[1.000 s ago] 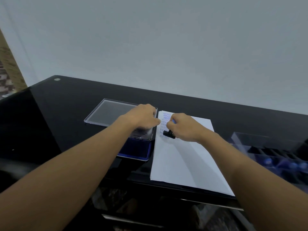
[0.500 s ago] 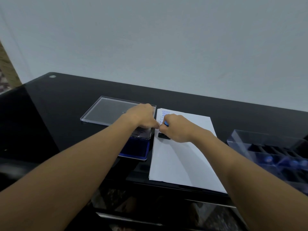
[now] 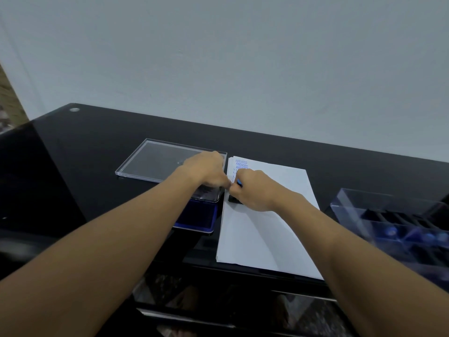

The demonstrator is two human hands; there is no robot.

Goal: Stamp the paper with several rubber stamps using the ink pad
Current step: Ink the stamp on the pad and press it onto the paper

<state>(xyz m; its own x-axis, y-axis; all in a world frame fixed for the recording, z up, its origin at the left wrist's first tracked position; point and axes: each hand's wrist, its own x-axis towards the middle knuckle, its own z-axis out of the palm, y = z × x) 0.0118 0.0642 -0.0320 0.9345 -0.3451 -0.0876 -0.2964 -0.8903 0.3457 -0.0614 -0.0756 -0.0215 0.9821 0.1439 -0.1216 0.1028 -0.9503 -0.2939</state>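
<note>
A white sheet of paper [image 3: 262, 229] lies on the black desk, with blue "AMENDED" stamp marks in a column at its top left corner. My right hand [image 3: 255, 190] grips a rubber stamp [image 3: 233, 199] with a black base and blue handle, held down on the paper below those marks. My left hand [image 3: 209, 171] rests on the far part of the open blue ink pad [image 3: 199, 218], its fingertips reaching to the paper's left edge beside the stamp. How the left fingers lie is partly hidden.
The ink pad's clear lid [image 3: 155, 161] lies flat to the left behind the pad. A clear plastic organiser [image 3: 393, 222] with several dark stamps stands at the right. The desk's front edge [image 3: 243, 271] runs just below the paper.
My right hand with the stamp has shifted a little left and toward the paper's top corner. My left hand has stayed on the ink pad.
</note>
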